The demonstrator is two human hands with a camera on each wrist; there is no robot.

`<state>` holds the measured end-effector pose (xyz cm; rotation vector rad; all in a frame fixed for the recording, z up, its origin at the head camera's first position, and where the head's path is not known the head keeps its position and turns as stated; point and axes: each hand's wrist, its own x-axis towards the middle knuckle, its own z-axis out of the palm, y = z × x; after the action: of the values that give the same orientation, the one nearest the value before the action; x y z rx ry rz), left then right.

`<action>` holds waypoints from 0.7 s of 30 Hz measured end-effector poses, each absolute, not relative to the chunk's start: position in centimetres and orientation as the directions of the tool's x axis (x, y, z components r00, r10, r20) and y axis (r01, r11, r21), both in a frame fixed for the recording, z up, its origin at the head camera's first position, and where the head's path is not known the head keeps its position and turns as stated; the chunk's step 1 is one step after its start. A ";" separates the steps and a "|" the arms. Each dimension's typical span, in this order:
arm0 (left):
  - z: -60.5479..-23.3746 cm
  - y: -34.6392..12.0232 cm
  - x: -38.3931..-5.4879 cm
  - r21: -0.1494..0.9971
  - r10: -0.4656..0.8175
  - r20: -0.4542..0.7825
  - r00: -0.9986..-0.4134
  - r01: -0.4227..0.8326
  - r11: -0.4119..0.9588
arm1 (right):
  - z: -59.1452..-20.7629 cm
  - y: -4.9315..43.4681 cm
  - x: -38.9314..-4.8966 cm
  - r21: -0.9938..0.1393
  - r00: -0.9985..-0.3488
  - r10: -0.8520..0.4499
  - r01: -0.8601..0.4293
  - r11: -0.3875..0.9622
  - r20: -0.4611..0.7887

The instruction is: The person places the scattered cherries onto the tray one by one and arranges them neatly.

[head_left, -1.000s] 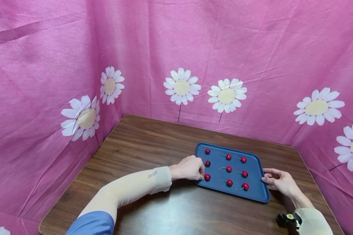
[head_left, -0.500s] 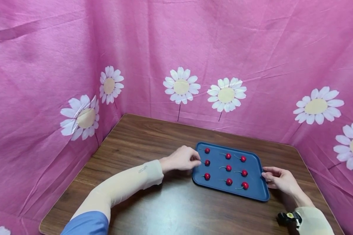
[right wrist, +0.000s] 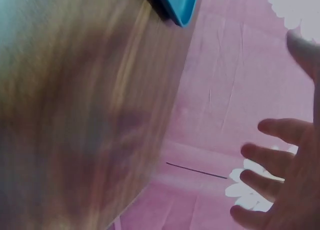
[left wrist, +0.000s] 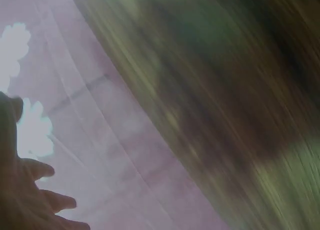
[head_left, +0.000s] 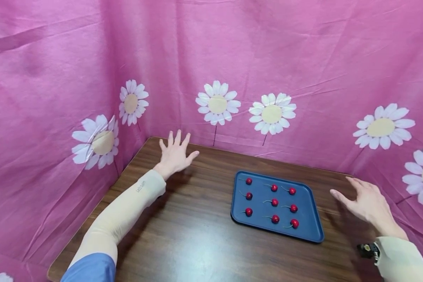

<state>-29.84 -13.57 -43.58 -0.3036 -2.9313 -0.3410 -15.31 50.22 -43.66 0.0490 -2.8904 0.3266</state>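
Observation:
A blue tray lies on the right half of the table, with red cherries on it in rows, stems pointing left. My left hand is spread wide above the table's far left part, well apart from the tray and holding nothing. To the tray's right, my right hand hovers with thumb and fingers apart, nothing in it. In the left wrist view the left hand's fingers reach in at the lower left. A corner of the tray shows at the top of the right wrist view, away from the right hand's fingers.
The brown wooden table has a pink cloth with white daisies hanging behind it and along its sides. A small black device is strapped at the right wrist.
My left hand has left the tray's left side, moved up and left, and spread its fingers. My right hand has let go of the tray's right edge and moved right. The cherries look unmoved.

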 end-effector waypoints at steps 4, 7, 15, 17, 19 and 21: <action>-44.1 -14.3 -30.2 0.233 0.162 0.137 -0.977 0.191 0.954 | -43.6 50.6 -15.4 -0.186 -0.976 -0.014 -0.055 0.981 0.216; -44.7 -14.2 -30.1 0.245 0.169 0.130 -0.977 0.197 0.949 | -44.0 50.5 -15.3 -0.183 -0.983 0.003 -0.031 0.983 0.182; -45.0 -14.0 -29.8 0.279 0.178 0.118 -0.977 0.204 0.938 | -45.3 50.4 -15.4 -0.200 -0.995 0.038 0.019 0.980 0.093; -44.9 -14.0 -29.7 0.279 0.174 0.109 -0.979 0.198 0.940 | -45.3 50.4 -15.5 -0.204 -0.995 0.038 0.018 0.979 0.090; -44.9 -14.1 -29.7 0.276 0.169 0.101 -0.980 0.191 0.942 | -45.2 50.3 -15.6 -0.207 -0.995 0.036 0.016 0.978 0.093; -44.9 -14.1 -29.7 0.276 0.168 0.094 -0.981 0.188 0.943 | -45.2 50.2 -15.6 -0.208 -0.995 0.035 0.015 0.978 0.092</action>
<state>-29.70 -14.12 -44.91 -0.2776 -3.0281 -0.4411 -15.61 50.22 -45.20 -0.0386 -3.0290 0.3169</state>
